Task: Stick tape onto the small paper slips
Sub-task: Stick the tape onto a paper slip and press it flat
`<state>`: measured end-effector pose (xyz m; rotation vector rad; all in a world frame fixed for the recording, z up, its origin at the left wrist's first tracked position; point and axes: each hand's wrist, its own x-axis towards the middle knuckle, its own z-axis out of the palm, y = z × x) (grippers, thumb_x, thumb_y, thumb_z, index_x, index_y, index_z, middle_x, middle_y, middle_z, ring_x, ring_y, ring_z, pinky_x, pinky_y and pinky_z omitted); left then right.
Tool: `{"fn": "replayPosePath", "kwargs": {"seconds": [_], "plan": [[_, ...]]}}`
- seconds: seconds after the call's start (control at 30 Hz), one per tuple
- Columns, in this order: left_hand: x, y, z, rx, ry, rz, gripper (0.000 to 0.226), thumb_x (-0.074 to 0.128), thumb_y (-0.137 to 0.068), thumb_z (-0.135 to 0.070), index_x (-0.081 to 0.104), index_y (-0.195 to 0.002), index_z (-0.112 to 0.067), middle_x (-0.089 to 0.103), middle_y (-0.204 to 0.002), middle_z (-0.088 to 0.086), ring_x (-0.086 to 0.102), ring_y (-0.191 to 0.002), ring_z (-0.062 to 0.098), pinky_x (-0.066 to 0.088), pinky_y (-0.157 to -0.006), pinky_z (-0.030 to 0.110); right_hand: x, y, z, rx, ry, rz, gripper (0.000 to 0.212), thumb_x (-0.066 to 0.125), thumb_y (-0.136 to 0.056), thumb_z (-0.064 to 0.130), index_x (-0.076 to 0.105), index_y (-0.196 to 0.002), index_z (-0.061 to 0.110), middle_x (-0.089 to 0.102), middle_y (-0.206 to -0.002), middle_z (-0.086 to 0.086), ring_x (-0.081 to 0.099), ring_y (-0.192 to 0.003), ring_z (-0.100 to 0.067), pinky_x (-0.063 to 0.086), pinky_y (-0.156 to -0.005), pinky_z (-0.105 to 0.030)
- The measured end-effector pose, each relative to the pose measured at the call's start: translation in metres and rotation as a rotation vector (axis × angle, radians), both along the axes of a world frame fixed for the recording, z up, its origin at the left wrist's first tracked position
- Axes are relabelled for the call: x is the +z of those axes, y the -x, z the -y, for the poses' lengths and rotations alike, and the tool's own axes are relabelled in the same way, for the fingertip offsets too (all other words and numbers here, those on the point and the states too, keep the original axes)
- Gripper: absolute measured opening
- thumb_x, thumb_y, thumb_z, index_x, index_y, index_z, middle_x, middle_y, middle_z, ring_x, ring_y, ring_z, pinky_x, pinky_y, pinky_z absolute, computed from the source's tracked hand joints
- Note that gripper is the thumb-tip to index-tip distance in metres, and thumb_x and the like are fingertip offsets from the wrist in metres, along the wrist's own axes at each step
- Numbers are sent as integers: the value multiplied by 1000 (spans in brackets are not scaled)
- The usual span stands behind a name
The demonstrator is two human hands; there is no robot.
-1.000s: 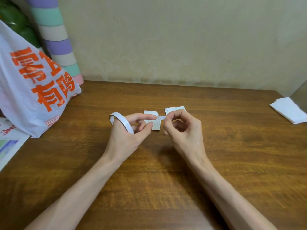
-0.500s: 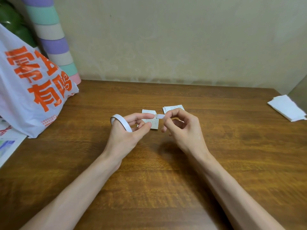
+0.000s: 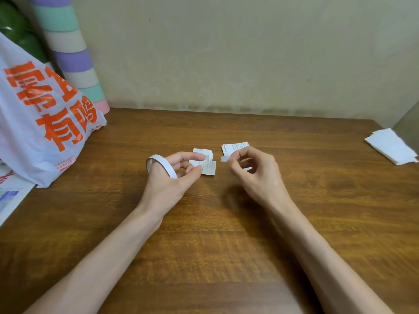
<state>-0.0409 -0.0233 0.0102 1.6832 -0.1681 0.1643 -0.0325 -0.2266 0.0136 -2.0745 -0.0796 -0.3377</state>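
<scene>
1. Your right hand (image 3: 256, 175) pinches a small torn piece of tape (image 3: 224, 158) between thumb and forefinger; the piece juts out to the left of the fingertips, and the other fingers curl loosely under.
2. Your left hand (image 3: 172, 177) has its forefinger stretched forward and its thumb (image 3: 192, 173) bent below it, the two tips a little apart; the loose tape end seems to sit at the forefinger tip, though you cannot tell for sure.
3. The tape roll (image 3: 159, 165), a thin white ring, hangs around the left hand's fingers, tilted.
4. There is an open gap between the torn piece and the left forefinger tip.
5. Two groups of small paper slips lie on the wooden table (image 3: 226, 245): the left slips (image 3: 207, 166) just beyond your left fingertips, partly hidden by them, and the right slips (image 3: 234, 148) just behind your right hand.
6. Further out, a white plastic bag (image 3: 40, 123) with orange characters sits at the table's left edge, a striped pastel roll (image 3: 72, 60) leans behind it, and folded white paper (image 3: 391, 146) lies at the far right.
</scene>
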Motion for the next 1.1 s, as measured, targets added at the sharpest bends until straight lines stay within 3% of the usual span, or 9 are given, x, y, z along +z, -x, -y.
{"fn": "replayPosePath", "kwargs": {"seconds": [0.1, 0.2, 0.43, 0.6, 0.67, 0.83, 1.03, 1.1], "plan": [[0, 1, 0, 1, -10, -8, 17, 75, -94, -9, 80, -102, -23, 49, -66, -7, 44, -56, 3, 39, -54, 12, 0, -5, 22, -76, 289, 42, 13, 76, -84, 16, 72, -81, 27, 69, -84, 12, 68, -78, -5, 53, -75, -26], [1, 1, 0, -3, -10, -14, 17, 74, -94, -9, 80, -102, -23, 49, -67, -6, 44, -57, 3, 39, -54, 12, -1, -8, 34, -133, 405, -34, 15, 78, -83, 15, 75, -84, 30, 69, -85, 11, 68, -82, -12, 57, -81, -38], [0, 2, 0, 3, -30, -10, 17, 74, -94, -9, 81, -100, -24, 49, -68, -4, 45, -57, 3, 41, -54, 13, -1, -7, 36, -222, 466, -58, 9, 79, -85, 26, 70, -85, 26, 66, -78, 15, 66, -78, -12, 58, -74, -40], [0, 1, 0, 6, -32, -12, 17, 74, -94, -10, 81, -101, -24, 50, -67, -6, 46, -57, 2, 41, -54, 13, -5, -10, 39, -266, 530, -34, 8, 76, -91, 33, 71, -92, 27, 67, -85, 13, 66, -83, -16, 54, -71, -36], [1, 0, -1, 14, -28, -14, 17, 74, -94, -10, 81, -102, -24, 50, -67, -7, 46, -57, 2, 40, -54, 13, -10, -12, 40, -282, 550, 17, 5, 71, -95, 27, 73, -100, 27, 69, -93, 11, 67, -86, -18, 53, -71, -36], [0, 0, -3, 15, -17, -15, 17, 74, -94, -9, 80, -103, -23, 50, -68, -7, 44, -57, 2, 39, -53, 13, -19, -18, 41, -298, 555, 50, 26, 62, -99, 8, 77, -115, 23, 71, -111, 6, 67, -100, -22, 43, -73, -33], [0, -5, -7, 37, -28, -14, 17, 74, -95, -12, 80, -105, -25, 51, -68, -7, 47, -59, 2, 41, -54, 14, -25, -19, 16, -35, 461, 160, 20, 76, -94, 32, 78, -113, 26, 67, -113, 8, 57, -112, -15, 42, -85, -27], [1, -6, -11, 58, -23, -16, 17, 74, -95, -12, 80, -105, -25, 51, -67, -8, 46, -59, 2, 42, -53, 14, -30, -20, 4, 32, 492, 196, 26, 77, -93, 39, 78, -116, 26, 66, -121, 6, 53, -121, -17, 46, -95, -34]]}}
